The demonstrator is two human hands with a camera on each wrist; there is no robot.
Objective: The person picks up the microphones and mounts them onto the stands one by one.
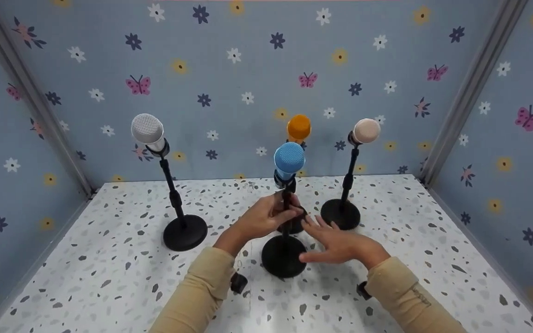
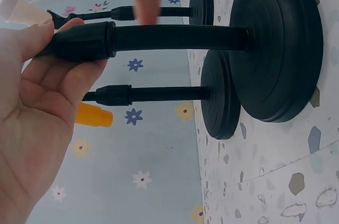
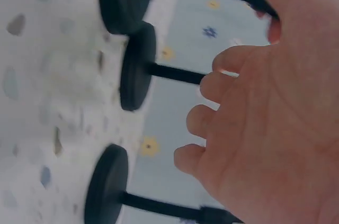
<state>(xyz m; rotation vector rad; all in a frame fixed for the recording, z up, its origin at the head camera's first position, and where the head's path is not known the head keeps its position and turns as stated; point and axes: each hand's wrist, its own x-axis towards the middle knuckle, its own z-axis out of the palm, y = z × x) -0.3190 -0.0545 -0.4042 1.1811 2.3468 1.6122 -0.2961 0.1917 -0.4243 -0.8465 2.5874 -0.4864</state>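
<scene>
Near the table's front centre stood the blue mic (image 1: 289, 158) on its stand (image 1: 284, 255), upright, base flat on the speckled table (image 1: 109, 259). I logged the left hand (image 1: 266, 216) wrapped round the pole at the thick adjusting collar (image 2: 85, 39), thumb and fingers curled on it. The right hand (image 1: 338, 243) lay just beside the base, fingers (image 3: 220, 89) loosely spread and only slightly bent, gripping nothing; whether its fingertips brushed the base I could not tell.

Handling, as I judged it: the round base looked dense and heavy, the pole thin and rigid, the head top-heavy for its size. Tipping seemed the main hazard if pulled high up. The collar looked the sound place to take hold, ribbed-looking and thicker than the shaft; the smooth pole below it might slip. The mesh head I would leave alone, as it probably dents.

Count: four mics on four black stands. Blue in front; orange mic (image 1: 299, 127) directly behind it, its base nearly touching the blue one's; grey mic (image 1: 147, 129) to the left, well apart; pink mic (image 1: 366, 131) to the right, near. One table, walled on three sides by flowered wallpaper (image 1: 248, 69). Two tan sleeves (image 1: 201, 291) in view.
</scene>
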